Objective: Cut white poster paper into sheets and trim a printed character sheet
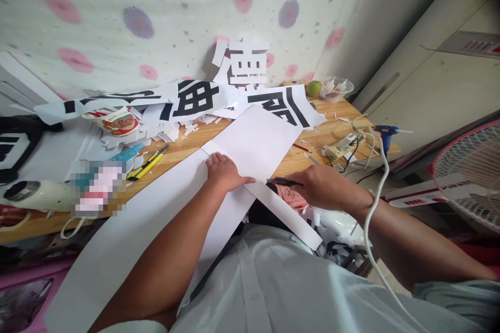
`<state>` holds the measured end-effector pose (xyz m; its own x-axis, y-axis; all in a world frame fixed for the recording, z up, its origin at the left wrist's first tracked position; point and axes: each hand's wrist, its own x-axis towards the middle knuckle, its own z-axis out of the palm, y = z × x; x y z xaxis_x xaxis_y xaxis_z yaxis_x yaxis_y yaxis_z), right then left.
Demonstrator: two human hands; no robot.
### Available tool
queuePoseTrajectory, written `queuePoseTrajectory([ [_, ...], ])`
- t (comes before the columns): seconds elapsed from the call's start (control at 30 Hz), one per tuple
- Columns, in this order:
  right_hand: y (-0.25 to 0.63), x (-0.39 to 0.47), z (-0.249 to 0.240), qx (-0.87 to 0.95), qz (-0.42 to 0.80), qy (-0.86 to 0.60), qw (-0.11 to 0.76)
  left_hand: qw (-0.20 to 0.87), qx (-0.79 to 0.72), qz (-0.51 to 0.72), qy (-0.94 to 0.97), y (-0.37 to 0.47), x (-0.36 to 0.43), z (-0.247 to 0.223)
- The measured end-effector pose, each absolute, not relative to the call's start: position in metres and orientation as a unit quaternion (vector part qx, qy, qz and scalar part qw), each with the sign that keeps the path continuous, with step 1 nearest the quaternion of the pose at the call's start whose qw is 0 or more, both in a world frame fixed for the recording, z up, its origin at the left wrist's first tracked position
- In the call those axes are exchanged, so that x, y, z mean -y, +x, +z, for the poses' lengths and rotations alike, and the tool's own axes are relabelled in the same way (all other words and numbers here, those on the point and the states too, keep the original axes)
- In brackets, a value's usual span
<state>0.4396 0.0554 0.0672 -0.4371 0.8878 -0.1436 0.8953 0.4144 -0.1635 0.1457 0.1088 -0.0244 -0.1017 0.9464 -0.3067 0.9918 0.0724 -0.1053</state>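
My left hand (225, 173) lies with thumb and fingers spread, pressing on a white strip (289, 212) that crosses a large white board (156, 213). The strip runs from under this hand toward my lap at the right. In my closed right hand (322, 187) is a dark, slim craft knife (284, 182). Its tip points left, close to the strip's edge and my left thumb. Beyond my left hand, a wide white piece (258, 138) extends across the wooden table (187, 148). Whether it is part of the same board, I cannot tell.
A yellow utility knife (148, 162), a paper cup (117, 120) and a white bottle (42, 195) are at left. Cut-out characters (248, 65) and printed sheets (199, 99) line the back. A power strip (346, 145), glue gun (387, 135), hanging cable (375, 208) and fan (472, 177) are at right.
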Motion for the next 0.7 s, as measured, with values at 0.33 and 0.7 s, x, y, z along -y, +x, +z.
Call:
queuePoseTrajectory([
  [0.33, 0.333, -0.121, 0.009, -0.824, -0.174, 0.519, -0.144, 0.100, -0.731, -0.132, 0.662, 0.143, -0.105, -0.025],
  [0.7, 0.235, -0.179, -0.015, -0.835, -0.168, 0.514, -0.101, 0.157, -0.725, -0.111, 0.662, 0.140, -0.106, -0.031],
])
